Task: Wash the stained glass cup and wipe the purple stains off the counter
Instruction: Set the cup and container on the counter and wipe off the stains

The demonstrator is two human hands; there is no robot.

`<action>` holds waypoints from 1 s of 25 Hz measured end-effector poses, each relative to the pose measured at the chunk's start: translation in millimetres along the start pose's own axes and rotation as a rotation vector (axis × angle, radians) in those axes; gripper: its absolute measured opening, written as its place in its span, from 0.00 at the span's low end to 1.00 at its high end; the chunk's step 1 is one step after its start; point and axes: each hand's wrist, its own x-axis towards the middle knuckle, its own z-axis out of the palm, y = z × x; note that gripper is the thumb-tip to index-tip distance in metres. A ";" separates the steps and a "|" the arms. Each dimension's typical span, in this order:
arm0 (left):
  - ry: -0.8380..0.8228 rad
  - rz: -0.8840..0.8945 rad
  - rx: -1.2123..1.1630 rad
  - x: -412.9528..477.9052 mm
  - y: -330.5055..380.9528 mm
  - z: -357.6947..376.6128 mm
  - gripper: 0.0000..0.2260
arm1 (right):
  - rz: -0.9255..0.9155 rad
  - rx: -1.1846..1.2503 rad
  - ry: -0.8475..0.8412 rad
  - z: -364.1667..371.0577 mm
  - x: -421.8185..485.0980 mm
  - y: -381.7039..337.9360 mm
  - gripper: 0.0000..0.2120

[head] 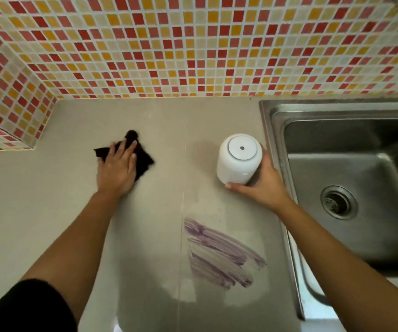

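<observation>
A broad purple stain (219,254) is smeared over the beige counter (49,188), near its front and just left of the sink. My left hand (118,167) lies flat on a black cloth (142,156) farther back on the counter, fingers spread over it. My right hand (260,185) wraps around a white cylindrical container (238,159) with a round grey top, which stands on the counter beside the sink's rim. No glass cup is visible.
A stainless steel sink (274,144) with a round drain (338,202) fills the right side. A mosaic tile wall (193,44) in red, orange and cream runs along the back, with a tiled ledge (6,130) at the left.
</observation>
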 end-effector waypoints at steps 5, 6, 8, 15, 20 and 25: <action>-0.097 0.545 0.033 -121.4 56.5 28.0 0.20 | 0.028 0.053 0.038 6.9 10.0 2.0 0.41; -0.116 0.604 0.029 -160.7 47.7 28.4 0.20 | 0.025 0.085 0.067 5.3 9.8 0.8 0.41; -0.154 0.592 0.033 -220.5 23.6 25.4 0.21 | 0.003 0.155 0.129 -5.1 9.7 -3.3 0.40; -0.050 0.220 0.020 -80.3 120.8 33.9 0.23 | -0.055 0.182 0.296 -60.4 18.2 -17.3 0.44; -0.145 0.602 0.129 -22.4 198.1 43.9 0.21 | -0.055 0.130 0.362 -76.6 10.7 -13.4 0.41; -0.184 1.165 0.139 -142.8 100.7 38.8 0.19 | -0.082 0.064 0.320 -100.2 8.0 -7.2 0.43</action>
